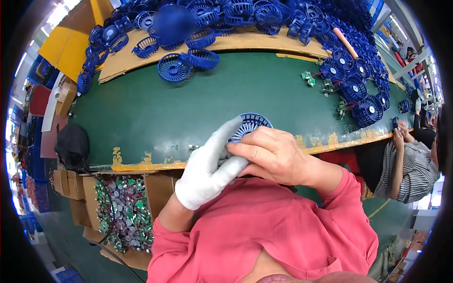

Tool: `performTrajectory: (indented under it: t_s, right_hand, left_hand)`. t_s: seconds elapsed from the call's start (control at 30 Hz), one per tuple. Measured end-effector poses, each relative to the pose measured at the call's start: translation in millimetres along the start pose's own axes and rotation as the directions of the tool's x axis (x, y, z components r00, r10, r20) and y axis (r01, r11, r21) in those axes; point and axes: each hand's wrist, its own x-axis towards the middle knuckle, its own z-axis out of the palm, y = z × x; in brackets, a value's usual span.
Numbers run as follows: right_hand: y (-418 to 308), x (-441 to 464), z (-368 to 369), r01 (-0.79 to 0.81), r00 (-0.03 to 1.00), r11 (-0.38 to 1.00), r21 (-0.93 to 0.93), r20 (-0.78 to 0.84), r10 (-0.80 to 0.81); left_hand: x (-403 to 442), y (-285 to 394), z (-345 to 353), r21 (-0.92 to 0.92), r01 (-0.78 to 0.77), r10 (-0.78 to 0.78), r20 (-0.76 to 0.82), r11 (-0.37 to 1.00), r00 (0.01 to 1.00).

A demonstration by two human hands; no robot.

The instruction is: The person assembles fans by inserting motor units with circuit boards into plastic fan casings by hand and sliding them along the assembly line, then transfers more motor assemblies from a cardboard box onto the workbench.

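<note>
A blue round fan housing [250,123] with radial slats is held just past the table's front edge, between my two hands. My left hand [207,165], in a white glove, has its fingers wrapped round the near side of the housing. The bare fingers of my right hand [276,155] are pinched together at the housing's near side, close to the gloved fingertips. Whatever small part lies between the fingertips is hidden. A small circuit piece [192,148] lies on the green table [141,113] left of the gloved hand.
Many blue fan housings [269,16] are heaped on cardboard [127,56] at the back. Assembled fans [368,111] with wires and green boards [308,78] stand at right. A carton of circuit parts [125,212] sits below left, near a black object [72,146]. Another person [415,165] works at right.
</note>
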Motion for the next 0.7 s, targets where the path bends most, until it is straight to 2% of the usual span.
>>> performTrajectory:
  t_s: [0.03, 0.07, 0.1, 0.13, 0.2, 0.27, 0.33, 0.4, 0.5, 0.67, 0.7]
  right_hand:
    - [1.6, -0.3, -2.3, -0.025, 1.000, 0.998, -0.061, 0.007, 0.025]
    - [3.2, -0.6, -4.1, -0.051, 0.999, 0.991, -0.123, 0.011, 0.052]
    - [5.0, -0.5, -5.7, -0.049, 0.999, 0.991, -0.121, 0.013, 0.051]
    - [7.9, -0.1, -8.0, -0.077, 0.996, 0.980, -0.182, 0.038, 0.086]
    - [12.0, 0.0, -10.7, -0.134, 0.983, 0.943, -0.303, 0.082, 0.166]
    - [13.4, -3.0, -7.8, -0.153, 0.971, 0.931, -0.332, 0.124, 0.203]
    - [17.4, -3.6, -6.6, -0.102, 0.964, 0.925, -0.366, 0.194, 0.183]
    - [20.7, -4.2, -7.3, -0.094, 0.951, 0.918, -0.386, 0.239, 0.197]
    - [22.0, -1.5, -5.8, -0.080, 0.933, 0.913, -0.399, 0.293, 0.210]
    - [24.2, 6.2, -5.7, -0.100, 0.907, 0.925, -0.367, 0.350, 0.236]
    - [26.0, 8.4, -5.8, -0.056, 0.896, 0.929, -0.365, 0.392, 0.208]
  left_hand:
    - [0.3, -1.7, -1.3, -0.002, -0.002, 0.002, -0.007, 1.000, 1.000]
    - [1.0, -3.3, -3.1, 0.257, -0.119, 0.137, -0.053, 0.959, 0.989]
    - [1.8, -5.1, -4.6, 0.500, -0.208, 0.273, -0.059, 0.840, 0.960]
    - [3.4, -7.3, -5.7, 0.499, -0.207, 0.273, -0.062, 0.842, 0.960]
    - [7.3, -12.1, -6.8, 0.779, -0.311, 0.469, 0.025, 0.544, 0.883]
    - [8.3, -18.0, -5.9, 0.785, -0.285, 0.415, 0.039, 0.550, 0.909]
    - [9.6, -23.8, -5.8, 0.806, -0.241, 0.317, 0.070, 0.540, 0.946]
    - [11.7, -28.4, -8.3, 0.785, -0.260, 0.341, 0.066, 0.563, 0.938]
    - [13.0, -31.5, -9.4, 0.820, -0.305, 0.428, 0.082, 0.484, 0.900]
    - [13.2, -33.4, -12.1, 0.832, -0.310, 0.448, 0.084, 0.460, 0.890]
    - [13.4, -33.6, -12.4, 0.836, -0.312, 0.453, 0.087, 0.451, 0.887]
